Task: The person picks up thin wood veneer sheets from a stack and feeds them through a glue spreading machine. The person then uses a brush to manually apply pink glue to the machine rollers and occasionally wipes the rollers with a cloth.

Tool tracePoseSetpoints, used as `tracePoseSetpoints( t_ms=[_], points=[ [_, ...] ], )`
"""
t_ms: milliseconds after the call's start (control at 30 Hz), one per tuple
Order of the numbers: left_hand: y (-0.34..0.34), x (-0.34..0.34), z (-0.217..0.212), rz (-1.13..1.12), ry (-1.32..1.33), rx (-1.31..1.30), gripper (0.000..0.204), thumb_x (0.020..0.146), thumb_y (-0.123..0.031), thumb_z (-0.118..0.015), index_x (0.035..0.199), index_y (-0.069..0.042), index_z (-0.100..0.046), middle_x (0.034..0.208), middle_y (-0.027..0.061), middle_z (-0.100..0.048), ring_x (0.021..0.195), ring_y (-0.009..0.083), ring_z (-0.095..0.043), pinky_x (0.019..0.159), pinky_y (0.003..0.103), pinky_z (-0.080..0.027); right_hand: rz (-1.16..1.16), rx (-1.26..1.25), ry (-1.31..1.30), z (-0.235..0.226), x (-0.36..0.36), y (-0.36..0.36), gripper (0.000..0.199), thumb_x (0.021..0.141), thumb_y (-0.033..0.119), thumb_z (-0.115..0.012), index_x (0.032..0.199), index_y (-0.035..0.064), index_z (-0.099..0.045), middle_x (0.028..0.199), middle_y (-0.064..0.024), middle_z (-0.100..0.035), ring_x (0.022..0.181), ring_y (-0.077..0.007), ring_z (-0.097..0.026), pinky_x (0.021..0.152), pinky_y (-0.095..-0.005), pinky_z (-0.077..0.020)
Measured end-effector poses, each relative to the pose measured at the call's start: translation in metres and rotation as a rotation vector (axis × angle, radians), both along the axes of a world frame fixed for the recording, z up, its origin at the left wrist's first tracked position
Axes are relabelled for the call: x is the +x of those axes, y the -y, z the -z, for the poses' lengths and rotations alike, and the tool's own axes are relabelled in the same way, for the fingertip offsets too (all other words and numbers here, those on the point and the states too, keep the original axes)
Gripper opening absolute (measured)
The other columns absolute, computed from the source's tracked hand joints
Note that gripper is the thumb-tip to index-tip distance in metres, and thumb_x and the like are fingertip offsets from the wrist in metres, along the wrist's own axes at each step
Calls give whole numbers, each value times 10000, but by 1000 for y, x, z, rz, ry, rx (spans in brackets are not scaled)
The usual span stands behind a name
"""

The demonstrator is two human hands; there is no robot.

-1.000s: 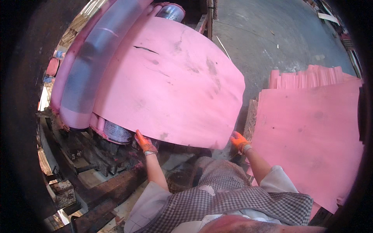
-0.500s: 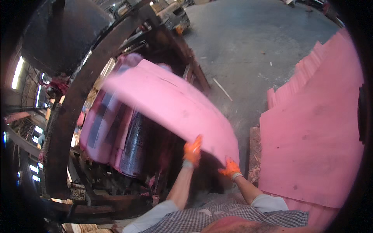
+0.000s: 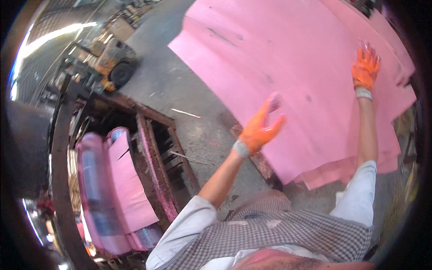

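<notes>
A large, thin pink sheet (image 3: 297,85), with knots and dark streaks like wood veneer, lies over a stack of similar pink sheets on the right. My left hand (image 3: 260,129), in an orange glove, is held over the sheet's near left part, its fingers apart and nothing in them. Farther right, my right hand (image 3: 365,68), also orange-gloved, has its fingers spread over the sheet; whether its palm presses on the surface I cannot tell. Both gloves have pink-stained fingertips. Lower edges of the stacked sheets (image 3: 324,174) stick out unevenly beneath.
To the left stands a machine with pink-smeared rollers (image 3: 92,180); another pink sheet (image 3: 130,184) emerges between them. Its dark metal frame (image 3: 155,166) lies between the rollers and the stack. A forklift (image 3: 110,60) is parked farther back. Thin strips (image 3: 185,113) lie on the concrete floor.
The view has swung right. The sheet that both hands were holding beside the rollers now lies on the stack. Both hands have let go and spread apart, and another sheet shows at the rollers.
</notes>
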State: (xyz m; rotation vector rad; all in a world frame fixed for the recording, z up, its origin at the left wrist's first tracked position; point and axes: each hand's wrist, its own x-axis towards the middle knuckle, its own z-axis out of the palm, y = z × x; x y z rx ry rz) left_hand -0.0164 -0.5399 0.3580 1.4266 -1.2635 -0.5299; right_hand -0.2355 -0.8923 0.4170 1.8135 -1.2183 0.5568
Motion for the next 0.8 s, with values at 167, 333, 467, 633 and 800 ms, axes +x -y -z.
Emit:
tracePoseSetpoints(
  t_ms=[167, 333, 467, 633, 800],
  points=[
    [-142, 24, 91, -369, -386, 298, 720, 983, -234, -622, 1565, -42, -244, 1536, 170, -405, 1390, 248, -424, 1133, 367, -348, -250, 428, -184, 99, -21, 4, 627, 845, 203, -645, 1442, 119, -472, 1515, -119, -447, 1382, -333, -429, 1179, -511, -293],
    [-338, 71, 186, -1034, -350, 199, 668, 967, -257, -644, 1524, -54, -336, 1405, 159, -526, 1255, 217, -538, 1063, 325, -419, -59, 447, -22, 199, -22, 36, 749, 794, 388, -737, 1426, 75, -485, 1566, -209, -333, 1464, -390, -275, 1226, -519, -164],
    [-498, 41, 228, -1624, -473, -56, 545, 972, -258, -654, 1385, 22, -436, 1045, 47, -557, 923, 150, -519, 838, 322, -475, 201, 764, -51, 186, 101, -18, 517, 851, 465, -674, 1243, 139, -586, 1368, -149, -542, 1267, -390, -510, 954, -516, -481],
    [-523, 23, 370, -1842, -819, -471, 500, 981, -263, -634, 1331, 33, -434, 1224, 100, -553, 1077, 186, -511, 940, 331, -426, -605, 637, -602, 364, 129, 99, 413, 847, 425, -638, 1040, 62, -687, 958, -206, -686, 907, -372, -669, 789, -482, -537],
    [-638, -28, 243, -2102, -746, -454, 674, 969, -451, -606, 1445, -49, -350, 1340, 128, -529, 1167, 234, -514, 983, 383, -434, -631, 1644, -730, 503, 169, -314, 629, 862, 476, -570, 1314, 39, -588, 1366, -234, -572, 1290, -374, -530, 1094, -447, -410]
  ],
)
